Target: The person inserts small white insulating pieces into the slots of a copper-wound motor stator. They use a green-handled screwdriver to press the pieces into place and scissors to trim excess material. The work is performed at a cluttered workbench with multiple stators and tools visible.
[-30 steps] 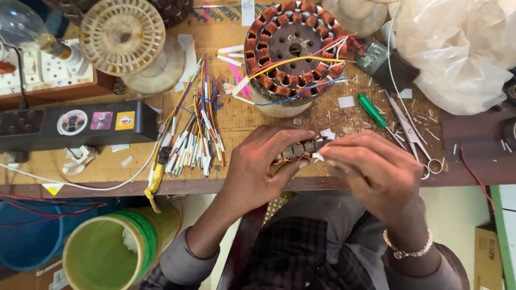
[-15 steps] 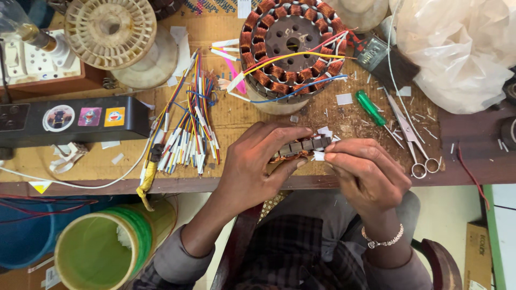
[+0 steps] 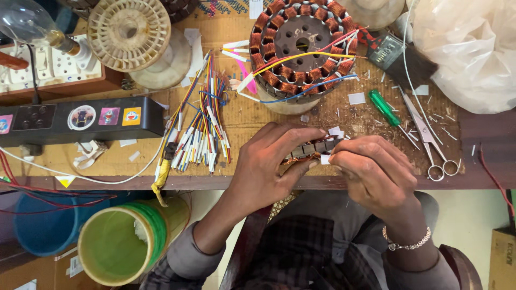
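Both hands held a small stator (image 3: pixel 312 149) at the near edge of the workbench (image 3: pixel 473 134), just in front of the person's body. It was a dark metal ring with square teeth along the visible rim and a bit of copper-coloured winding at its lower left; most of it was hidden by the fingers. The visible toothed edge ran left to right, rising a little toward the right, so its long axis lay about parallel to the bench edge. The left hand (image 3: pixel 266 169) was closed around its left side, thumb below and fingers over the top. The right hand (image 3: pixel 373 172) gripped the right end with bent fingers, near a small white sleeve piece (image 3: pixel 324 159). A larger wound stator (image 3: pixel 303 45) stood behind it, and scissors (image 3: pixel 430 139) lay to the right.
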